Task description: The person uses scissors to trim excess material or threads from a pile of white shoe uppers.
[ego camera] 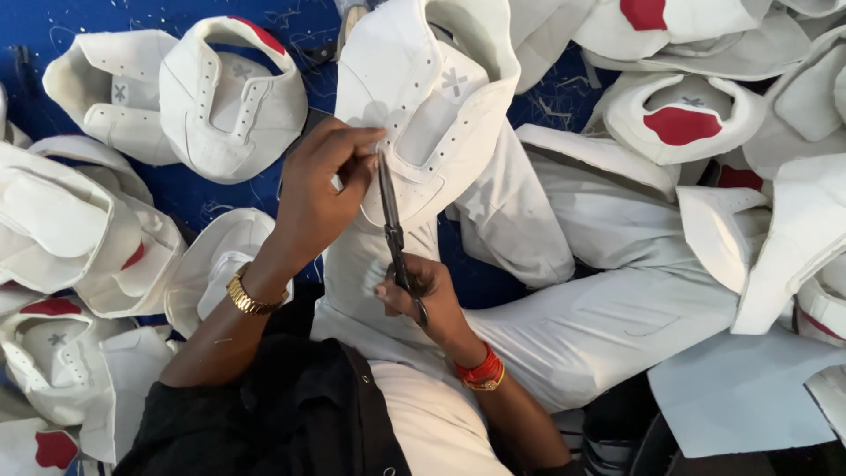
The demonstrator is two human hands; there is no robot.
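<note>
While the person sits low in the frame in white trousers (pixel 608 326) and a black top (pixel 282 423), two hands work on one white shoe upper (pixel 432 97) at the middle top of the frame.

Nearest the camera, the right hand (pixel 423 295) sits just below centre, with red and gold bangles (pixel 480 368) at its wrist. It is closed around the handles of one pair of dark scissors (pixel 392 234). The scissors' long axis runs nearly vertical in the frame, handles low, blades pointing up toward the shoe upper, with the tips meeting the lower edge of the upper.

Just above and to the left, the left hand (pixel 322 189) reaches in from the lower left, its wrist bearing one gold watch (pixel 249 298). Its fingers curl over and pinch the edge of the shoe upper right beside the scissor tips.

The shoe upper stands with its long axis running up the frame, leaning slightly right, its opening facing the camera and a grey cross mark on its tongue.

Farther out, a blue surface (pixel 53 22) carries many more white uppers: about six at the left, several with red patches, and a heap at the upper right too overlapped to count exactly.
</note>
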